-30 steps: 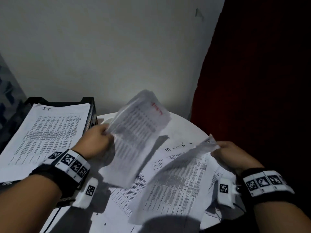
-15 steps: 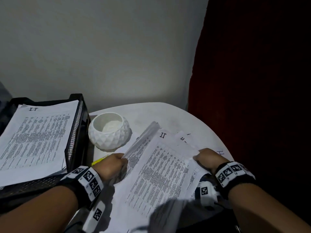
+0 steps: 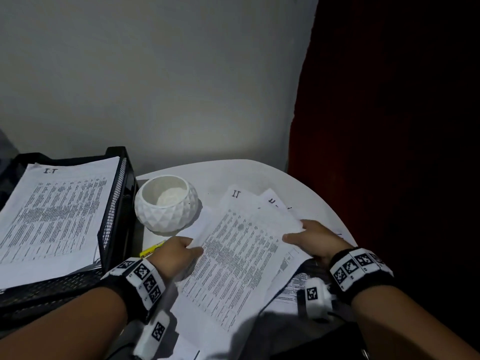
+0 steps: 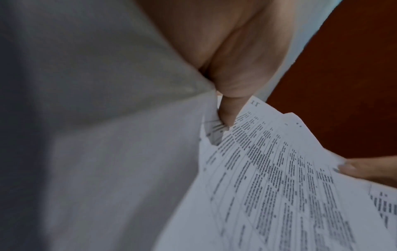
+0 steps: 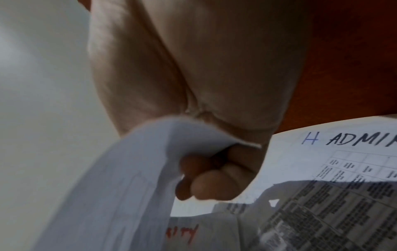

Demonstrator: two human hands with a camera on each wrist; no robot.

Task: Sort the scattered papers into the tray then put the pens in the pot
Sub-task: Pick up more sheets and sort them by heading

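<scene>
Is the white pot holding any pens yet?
No, in the head view the white pot shows only its bare inside, and a yellow pen lies on the table by the left hand.

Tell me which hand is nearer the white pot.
Left. The left hand grips the near-left edge of the paper sheet just in front of the white pot; the right hand holds the sheet's far side, well to the pot's right.
</scene>
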